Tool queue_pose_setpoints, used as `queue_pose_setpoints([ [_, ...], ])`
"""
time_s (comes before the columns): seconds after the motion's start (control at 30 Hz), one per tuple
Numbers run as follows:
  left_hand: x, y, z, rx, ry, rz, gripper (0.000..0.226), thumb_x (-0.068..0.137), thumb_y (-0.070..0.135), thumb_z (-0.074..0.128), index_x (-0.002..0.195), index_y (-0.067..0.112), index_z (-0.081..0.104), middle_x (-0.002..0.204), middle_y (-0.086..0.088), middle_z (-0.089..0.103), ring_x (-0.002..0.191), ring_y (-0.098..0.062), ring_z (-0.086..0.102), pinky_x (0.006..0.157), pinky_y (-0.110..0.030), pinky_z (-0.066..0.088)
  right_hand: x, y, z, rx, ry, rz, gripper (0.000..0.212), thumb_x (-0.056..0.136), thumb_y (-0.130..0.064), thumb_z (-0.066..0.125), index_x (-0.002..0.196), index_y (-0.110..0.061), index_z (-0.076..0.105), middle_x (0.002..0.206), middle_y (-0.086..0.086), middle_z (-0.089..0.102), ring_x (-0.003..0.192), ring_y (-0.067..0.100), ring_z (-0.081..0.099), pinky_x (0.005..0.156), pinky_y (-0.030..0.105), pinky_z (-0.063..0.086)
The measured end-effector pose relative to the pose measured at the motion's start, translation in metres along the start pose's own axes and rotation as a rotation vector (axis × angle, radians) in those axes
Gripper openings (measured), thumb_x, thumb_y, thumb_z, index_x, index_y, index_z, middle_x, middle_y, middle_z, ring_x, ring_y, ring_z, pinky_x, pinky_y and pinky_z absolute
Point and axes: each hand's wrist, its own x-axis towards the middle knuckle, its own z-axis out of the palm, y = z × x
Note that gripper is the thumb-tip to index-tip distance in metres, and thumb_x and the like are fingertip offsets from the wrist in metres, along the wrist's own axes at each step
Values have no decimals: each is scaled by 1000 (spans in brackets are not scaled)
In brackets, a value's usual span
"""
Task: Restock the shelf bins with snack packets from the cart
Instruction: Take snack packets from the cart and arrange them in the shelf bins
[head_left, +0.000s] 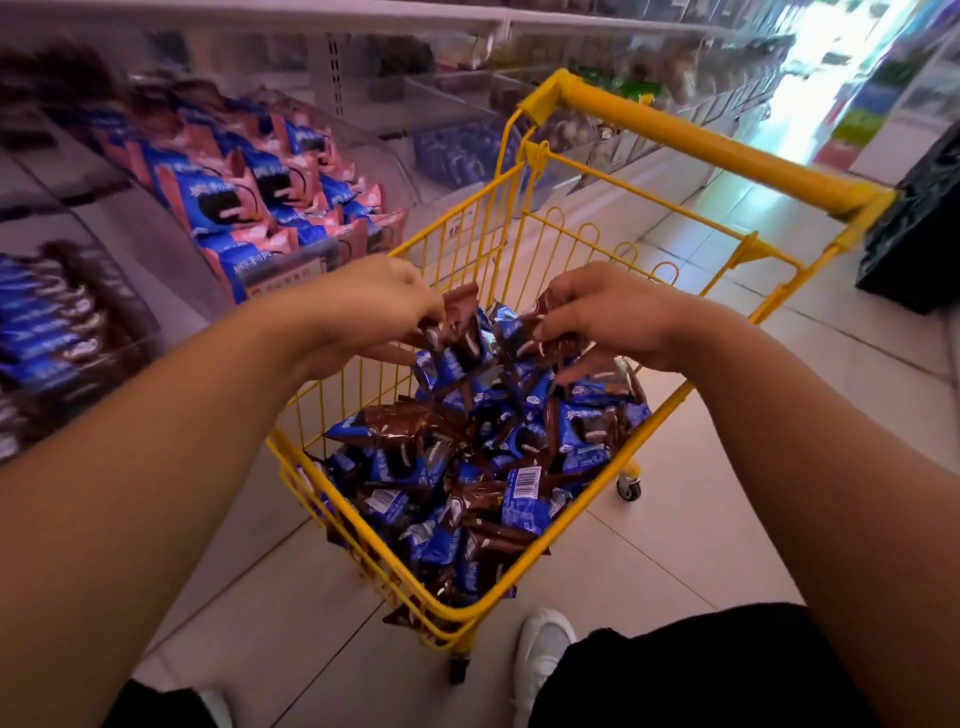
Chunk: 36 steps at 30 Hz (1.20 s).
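Observation:
A small yellow wire cart (524, 558) stands on the tiled floor, heaped with several blue-and-brown snack packets (483, 467). Both my hands reach into the top of the heap. My left hand (374, 306) is closed on a bunch of packets (457, 332), one brown end sticking up. My right hand (608, 317) grips more packets (535, 338) beside it. On the left, a clear shelf bin (72, 322) holds the same blue-and-brown packets.
A bin of pink-and-blue packets (270, 208) sits on the shelf above the cart's left side. More clear bins run along the shelf to the back. A black bag (914, 228) stands at the right by the cart handle (717, 150). My white shoe (540, 649) is under the cart's near corner.

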Motion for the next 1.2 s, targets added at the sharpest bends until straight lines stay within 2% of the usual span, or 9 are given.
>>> queue_pose_setpoints([
  [0.2, -10, 10, 6, -561, 131, -139, 31, 100, 9, 38, 84, 14, 65, 77, -6, 69, 56, -17, 70, 52, -34, 59, 5, -2, -2, 340, 75, 68, 9, 91, -11, 60, 98, -7, 63, 89, 13, 72, 82, 26, 73, 60, 33, 60],
  [0.37, -14, 11, 0, -750, 3, -247, 24, 99, 36, 50, 94, 14, 60, 64, -5, 61, 48, -15, 62, 44, -26, 52, 21, 2, 11, -269, 221, 102, 24, 93, -22, 56, 108, -5, 61, 90, 14, 67, 66, 25, 71, 50, 32, 58],
  [0.47, -15, 10, -3, -681, -64, -227, 47, 76, 48, 78, 104, 16, 59, 78, -4, 52, 55, -11, 51, 39, -20, 40, 31, 6, 17, -461, 172, 181, 47, 93, -30, 65, 131, -6, 50, 92, 16, 66, 60, 26, 71, 48, 33, 59],
  [0.57, -20, 11, -2, -575, -153, -154, 24, 77, 21, 76, 91, 13, 58, 78, -6, 57, 54, -12, 52, 38, -19, 38, 38, 7, 17, -599, 165, 267, 56, 92, -34, 65, 138, -11, 43, 102, 16, 62, 67, 31, 73, 58, 46, 63],
  [0.67, -26, 11, -1, -364, -166, -94, 16, 80, 20, 77, 88, 8, 69, 82, -5, 73, 52, -9, 59, 41, -20, 44, 46, 10, 17, -613, 88, 360, 48, 93, -34, 61, 133, -10, 47, 110, 16, 59, 74, 33, 74, 57, 41, 63],
  [0.87, -33, 7, 0, -109, -165, -117, 86, 36, 35, 93, 113, 8, 66, 92, -8, 76, 73, -16, 74, 59, -24, 54, 49, 6, 25, -648, 81, 367, 57, 74, -34, 86, 111, -3, 56, 105, 14, 64, 70, 26, 71, 51, 31, 60],
  [0.97, -37, 7, 0, -111, -187, -96, 73, 46, 18, 93, 111, 10, 61, 100, -12, 75, 83, -24, 75, 71, -36, 61, 48, 4, 31, -715, 111, 284, 62, 69, -24, 88, 115, -8, 50, 107, 11, 57, 71, 24, 67, 52, 35, 61],
  [1.07, -41, 5, -1, -159, -198, -93, 50, 64, 0, 86, 105, 14, 61, 99, -13, 74, 82, -27, 75, 68, -38, 62, 47, 2, 32, -914, 203, 124, 47, 62, -25, 88, 96, -14, 57, 97, 6, 58, 79, 23, 60, 55, 31, 50],
  [1.2, -44, 3, -5, -166, -209, -103, 64, 66, -2, 84, 118, 19, 54, 111, -12, 69, 84, -27, 75, 64, -35, 61, 45, -2, 27, -953, 280, -54, 32, 63, -18, 85, 74, -23, 55, 84, 0, 60, 78, 20, 56, 52, 28, 38],
])
